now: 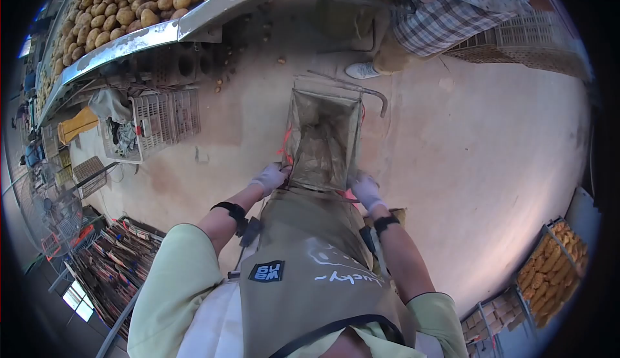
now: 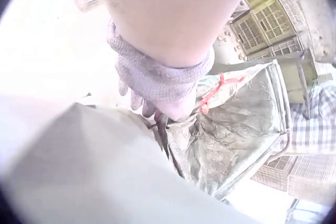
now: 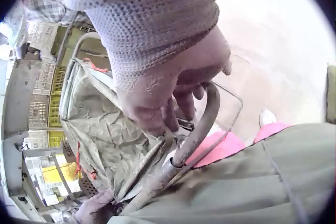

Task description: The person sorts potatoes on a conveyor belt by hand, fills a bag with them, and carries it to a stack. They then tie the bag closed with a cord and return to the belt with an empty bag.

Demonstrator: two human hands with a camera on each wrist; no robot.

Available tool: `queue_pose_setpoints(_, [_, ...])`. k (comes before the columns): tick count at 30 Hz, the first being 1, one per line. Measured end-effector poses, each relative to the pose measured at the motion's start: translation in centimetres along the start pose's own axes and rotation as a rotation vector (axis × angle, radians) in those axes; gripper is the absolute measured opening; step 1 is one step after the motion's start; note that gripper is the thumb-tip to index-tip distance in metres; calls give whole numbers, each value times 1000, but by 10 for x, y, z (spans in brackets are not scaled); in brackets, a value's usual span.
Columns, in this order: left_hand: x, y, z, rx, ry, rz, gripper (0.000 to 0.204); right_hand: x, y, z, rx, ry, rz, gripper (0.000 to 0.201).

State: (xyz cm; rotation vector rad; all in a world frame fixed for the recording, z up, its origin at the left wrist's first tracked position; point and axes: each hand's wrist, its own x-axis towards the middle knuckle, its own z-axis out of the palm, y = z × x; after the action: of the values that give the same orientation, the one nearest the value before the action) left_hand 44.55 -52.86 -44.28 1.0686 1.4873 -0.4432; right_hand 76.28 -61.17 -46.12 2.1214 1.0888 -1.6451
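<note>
A dirty grey-green sack (image 1: 323, 145) hangs open-mouthed in a metal tube frame (image 3: 152, 187) right in front of my apron. At its near left corner, my gloved left hand (image 1: 272, 177) grips the edge, seen also as a left hand (image 3: 97, 208) in the right wrist view. On the opposite corner, my gloved right hand (image 3: 163, 85) pinches the sack's rim beside the bent tube handle, its fingers curled down. Red ties (image 2: 218, 92) hang on the sack's side. Creased, stained fabric lines the inside. My left fingertips are partly hidden in the left wrist view.
A bin heaped with potatoes (image 1: 129, 9) runs along the far left behind a metal rim (image 1: 116, 51). White crates (image 1: 165, 122) stand below it. Someone in a checked garment (image 1: 439, 25) stands beyond the sack. Stacked goods (image 1: 552, 274) stand at the right.
</note>
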Motion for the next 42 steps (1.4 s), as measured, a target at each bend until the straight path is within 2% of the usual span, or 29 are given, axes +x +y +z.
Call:
queue_pose_setpoints(1, [1, -9, -1, 0, -3, -1, 47, -8, 6, -6, 0, -1, 3, 35])
queue_pose_setpoints(3, [0, -24, -3, -185, -125, 158, 48, -33, 3, -27, -207, -28, -549, 31])
queue_pose_setpoints(4, [0, -23, -7, -182, -134, 154, 48, -46, 2, -28, -424, 159, -663, 26])
queue_pose_setpoints(5, [-3, -17, -14, -158, -170, 120, 48, -31, 15, -17, -419, 153, -652, 26])
queue_pose_setpoints(7, [-5, -4, -19, -133, -213, 87, 47, 18, 54, 11, -483, -18, -771, 25])
queue_pose_setpoints(8, [-3, 6, -19, -9, -211, 25, 47, 10, 41, 7, -483, -15, -768, 25])
queue_pose_setpoints(9, [-1, 10, -19, 116, -206, -40, 46, -9, 13, 0, -530, -4, -617, 25])
queue_pose_setpoints(10, [0, 9, -18, 118, -206, -40, 46, -22, -6, -4, -573, 4, -465, 25])
queue_pose_setpoints(13, [10, -9, -4, 57, -162, -19, 44, -27, -11, 2, -684, 16, -485, 31])
queue_pose_setpoints(14, [19, -21, 7, -91, -139, -47, 44, -26, -12, 5, -684, 25, -486, 31])
queue_pose_setpoints(15, [21, -28, 15, -242, -114, -74, 44, -23, -10, 11, -540, 14, -388, 36])
queue_pose_setpoints(16, [24, -35, 21, -244, -102, -62, 44, -18, -8, 16, -398, 8, -297, 41])
queue_pose_setpoints(18, [27, -38, 24, -551, -122, -54, 43, -3, 1, 23, -392, 37, -400, 46])
queue_pose_setpoints(19, [28, -38, 25, -557, -97, -20, 43, 5, 7, 23, -386, 51, -492, 52])
queue_pose_setpoints(21, [26, -39, 30, -532, -16, -34, 43, -8, -4, 10, -236, -17, -215, 60])
queue_pose_setpoints(23, [13, -43, 29, -467, -12, 39, 42, -6, 22, 22, -436, 88, -419, 66])
queue_pose_setpoints(25, [-1, -42, 35, -379, -8, 96, 42, -12, 43, 28, -614, 84, -611, 74])
queue_pose_setpoints(27, [-19, -40, 38, -455, -26, 61, 37, -52, 33, 21, -597, 97, -597, 75])
queue_pose_setpoints(28, [-10, -49, 48, -471, 17, 90, 37, -61, 34, 18, -607, 71, -536, 75])
queue_pose_setpoints(30, [26, -72, 53, -285, -55, 186, 40, -67, 43, 21, -634, 53, -473, 75])
queue_pose_setpoints(31, [14, -61, 40, -307, -3, 205, 40, -61, 59, 20, -650, 63, -465, 74])
queue_pose_setpoints(33, [-35, -22, 20, 279, 100, 304, 46, -65, 97, 11, -700, 96, -501, 71])
queue_pose_setpoints(34, [-81, 6, -1, 440, 39, 461, 52, -63, 122, 11, -745, 144, -472, 67])
queue_pose_setpoints(35, [-78, -1, -9, 429, 65, 465, 52, -61, 143, 7, -788, 187, -436, 64])
queue_pose_setpoints(37, [-71, -26, -18, 392, 307, 823, 43, -72, 164, -14, -950, 110, -298, 59])
queue_pose_setpoints(38, [-81, -28, -26, 378, 321, 826, 43, -78, 174, -22, -963, 96, -241, 57])
queue_pose_setpoints(40, [-119, -25, -47, 92, 285, 497, 49, -86, 194, -39, -1003, 85, -180, 56])
queue_pose_setpoints(42, [-136, -43, -68, 67, 374, 487, 50, -90, 220, -54, -947, 187, -95, 57])
